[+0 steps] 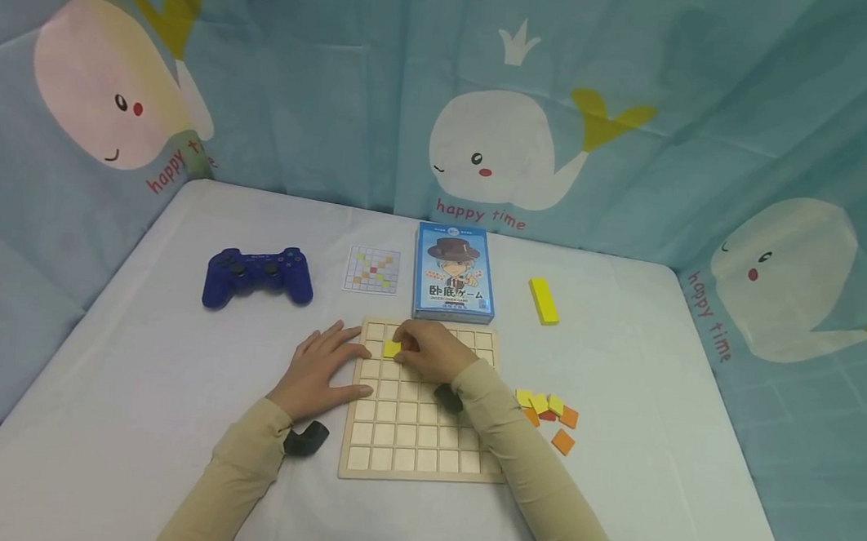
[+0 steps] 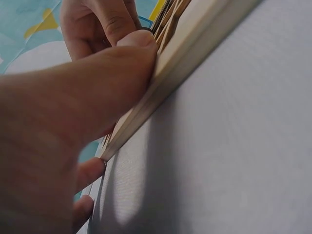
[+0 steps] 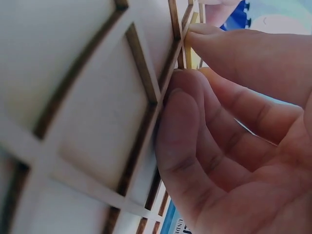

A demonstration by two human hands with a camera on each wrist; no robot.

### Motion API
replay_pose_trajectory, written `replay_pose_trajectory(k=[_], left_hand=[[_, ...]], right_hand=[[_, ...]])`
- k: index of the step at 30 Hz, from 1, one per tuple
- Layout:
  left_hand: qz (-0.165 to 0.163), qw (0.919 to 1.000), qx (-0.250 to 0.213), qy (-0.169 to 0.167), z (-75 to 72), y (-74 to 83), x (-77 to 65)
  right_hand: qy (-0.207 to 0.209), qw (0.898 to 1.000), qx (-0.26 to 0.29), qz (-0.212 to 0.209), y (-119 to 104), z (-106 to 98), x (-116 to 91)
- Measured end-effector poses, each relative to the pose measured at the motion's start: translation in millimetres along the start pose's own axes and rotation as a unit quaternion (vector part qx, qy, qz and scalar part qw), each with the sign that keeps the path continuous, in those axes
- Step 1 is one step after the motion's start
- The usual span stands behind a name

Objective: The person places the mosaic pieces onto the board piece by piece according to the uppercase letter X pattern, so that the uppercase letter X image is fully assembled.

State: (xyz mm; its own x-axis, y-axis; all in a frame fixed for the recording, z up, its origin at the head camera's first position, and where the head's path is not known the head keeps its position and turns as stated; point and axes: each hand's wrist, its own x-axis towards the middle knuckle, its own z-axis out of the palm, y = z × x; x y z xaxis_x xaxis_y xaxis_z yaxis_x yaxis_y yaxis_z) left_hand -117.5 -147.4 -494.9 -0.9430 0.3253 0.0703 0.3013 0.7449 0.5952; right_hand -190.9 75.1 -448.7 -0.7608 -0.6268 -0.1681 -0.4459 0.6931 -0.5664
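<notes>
A light wooden grid board (image 1: 384, 435) lies on the table. My left hand (image 1: 318, 375) rests at its left edge with fingers spread, thumb and fingertips touching the frame; the left wrist view shows the thumb (image 2: 131, 53) on the rim. Over the board's upper part, my right hand (image 1: 432, 352) pinches a yellow square tile (image 1: 391, 349) at a cell in the second row from the top. In the right wrist view that tile (image 3: 190, 48) shows edge-on by the thumb tip, with the other fingers curled close to the grid.
Several yellow, orange and red tiles (image 1: 563, 441) lie right of the board. Behind it are a patterned grid card (image 1: 372, 270), a blue game box (image 1: 454, 271) and a yellow block (image 1: 544, 301). A blue game controller (image 1: 258, 276) sits at the left. A whale-print curtain (image 1: 325, 93) backs the table.
</notes>
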Motion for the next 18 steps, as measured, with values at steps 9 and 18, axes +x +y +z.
replay_pose_trajectory(k=[9,18], left_hand=[[-0.001,1.0000,0.000,-0.002,-0.7,-0.1,-0.2],[0.005,0.9999,0.007,0.011,1.3,-0.7,-0.7]], right_hand=[[-0.004,1.000,-0.007,-0.005,1.0,-0.7,0.0],[0.021,1.000,0.004,-0.023,12.6,-25.7,-35.9]])
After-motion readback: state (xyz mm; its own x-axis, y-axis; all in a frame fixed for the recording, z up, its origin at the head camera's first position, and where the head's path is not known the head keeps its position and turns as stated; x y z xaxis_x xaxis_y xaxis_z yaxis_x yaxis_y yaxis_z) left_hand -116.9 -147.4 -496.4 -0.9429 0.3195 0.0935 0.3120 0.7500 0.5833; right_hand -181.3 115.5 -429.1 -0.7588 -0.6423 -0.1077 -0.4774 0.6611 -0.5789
